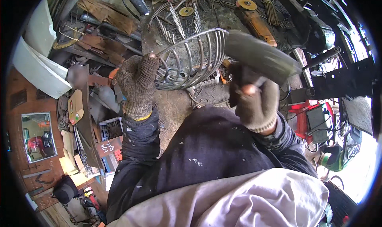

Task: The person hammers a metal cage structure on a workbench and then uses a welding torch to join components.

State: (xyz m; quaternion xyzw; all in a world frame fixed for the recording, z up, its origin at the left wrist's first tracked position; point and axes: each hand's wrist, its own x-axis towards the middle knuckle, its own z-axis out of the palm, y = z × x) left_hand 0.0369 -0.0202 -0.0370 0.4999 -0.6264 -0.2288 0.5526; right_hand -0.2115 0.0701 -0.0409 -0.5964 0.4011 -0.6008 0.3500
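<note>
My left hand (137, 81), in a knitted brown-grey work glove, is closed on the rim of a basket-like frame (193, 83) of curved bare metal rods. The frame is tilted in front of me, above the workbench. My right hand (258, 101), gloved the same way, is closed round a hammer (262, 58). The hammer's thick dark-grey head is smeared by motion; its near end shows beside the frame's right side. Whether the two touch, I cannot tell. Most of the handle is hidden in my grip.
On the workbench (223, 12) lie an orange angle grinder (258, 24), a yellow disc (186, 11), several twisted metal rods (175, 22) and a bundle of thin rods (268, 6). Scrap wood (105, 14) and a cardboard box (75, 107) are at left. A red object (303, 117) stands at right.
</note>
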